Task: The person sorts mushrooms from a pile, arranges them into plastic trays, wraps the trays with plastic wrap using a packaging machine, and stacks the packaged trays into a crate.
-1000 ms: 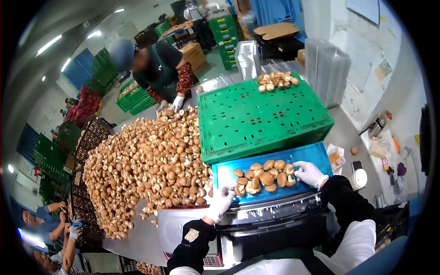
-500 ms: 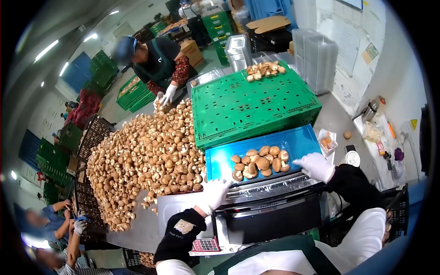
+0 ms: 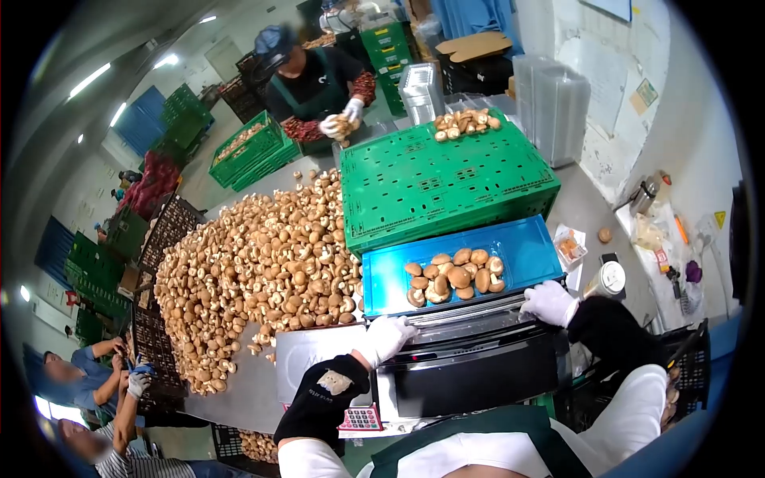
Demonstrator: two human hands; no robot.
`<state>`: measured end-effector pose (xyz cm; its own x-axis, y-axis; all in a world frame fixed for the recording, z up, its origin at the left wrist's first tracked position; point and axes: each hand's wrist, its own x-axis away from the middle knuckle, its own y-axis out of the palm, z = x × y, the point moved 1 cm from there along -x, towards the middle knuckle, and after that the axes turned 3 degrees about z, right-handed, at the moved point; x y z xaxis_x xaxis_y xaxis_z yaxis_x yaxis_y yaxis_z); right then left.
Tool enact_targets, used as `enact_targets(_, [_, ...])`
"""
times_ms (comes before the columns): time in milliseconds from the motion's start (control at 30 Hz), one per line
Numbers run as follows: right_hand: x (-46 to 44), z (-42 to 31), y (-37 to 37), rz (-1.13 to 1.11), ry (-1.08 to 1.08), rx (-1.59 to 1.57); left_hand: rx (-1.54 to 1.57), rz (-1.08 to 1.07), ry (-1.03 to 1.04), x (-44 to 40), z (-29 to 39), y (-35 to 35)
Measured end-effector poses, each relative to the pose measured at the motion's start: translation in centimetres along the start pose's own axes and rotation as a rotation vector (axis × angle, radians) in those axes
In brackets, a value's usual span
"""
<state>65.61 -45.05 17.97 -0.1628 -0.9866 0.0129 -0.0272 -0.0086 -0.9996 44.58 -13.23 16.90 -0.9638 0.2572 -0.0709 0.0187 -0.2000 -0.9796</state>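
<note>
My left hand (image 3: 388, 337), in a white glove, is at the left end of a film wrapping machine (image 3: 478, 378). Its fingers look closed on the edge of the clear plastic film (image 3: 470, 316). At the right end, my gloved right hand (image 3: 550, 304) pinches the same film edge. Just beyond the film, a clear tray of brown mushrooms (image 3: 458, 277) rests on a blue tray (image 3: 382, 288). The fingertips are partly hidden against the shiny film.
A large mushroom heap (image 3: 263, 263) covers the table at left. Behind the blue tray stands an upturned green crate (image 3: 446, 179) with mushrooms on top. Across the table a co-worker (image 3: 315, 88) handles mushrooms. A white-lidded cup (image 3: 607, 279) and a pink calculator (image 3: 361, 417) are nearby.
Both my hands have drawn back from beside the mushroom tray to the film at the machine's front. The co-worker has straightened and lifted mushrooms from the heap. My view has shifted slightly.
</note>
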Motion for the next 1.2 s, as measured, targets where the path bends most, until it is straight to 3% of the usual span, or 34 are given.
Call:
enact_targets(67, [1.1,-1.0,0.0,-0.086,0.321,-0.211,0.041,-0.031,-0.111,1.7,0.4,0.7])
enact_targets(167, [2.9,-1.7,-2.4,-0.012,0.352,-0.340,0.275,-0.018,-0.172,3.6,1.1,-0.9])
enact_targets(267, [4.0,-0.4,-3.9,-0.107,0.542,-0.748,0.393,-0.051,-0.219,3.5,0.9,-0.9])
enact_targets(333, [3.8,-0.5,-3.6,0.024,0.445,-0.744,0.573,-0.100,-0.314,2.0,0.9,-1.8])
enact_targets(367, [3.3,-0.6,-3.5,0.072,0.374,-0.659,0.474,-0.188,-0.385,1.4,0.8,-2.1])
enact_targets(400, [2.7,-0.7,-3.6,0.120,0.299,-0.572,0.427,-0.014,-0.260,1.3,0.5,-1.5])
enact_targets(467, [1.8,-0.6,-2.9,0.075,0.324,-0.712,0.411,0.060,-0.231,1.0,0.1,-1.2])
enact_targets(667, [1.0,-0.4,-2.0,0.120,0.330,-0.781,0.377,-0.062,-0.234,1.2,0.3,-2.3])
enact_targets(733, [0.6,-0.6,-2.2,0.219,0.249,-0.506,0.367,-0.085,-0.253,0.8,0.8,-2.7])
enact_targets(1067, [-2.1,-2.1,2.5,0.343,0.064,-0.646,0.294,0.168,-0.329,-0.8,1.2,-1.4])
enact_targets(1133, [-2.3,-2.3,2.5,0.280,0.431,-0.924,0.306,0.281,-0.312,-0.8,1.4,-1.4])
enact_targets(1200, [-2.5,-2.3,3.1,0.281,0.485,-0.966,0.338,0.243,-0.387,-0.7,1.7,-1.3])
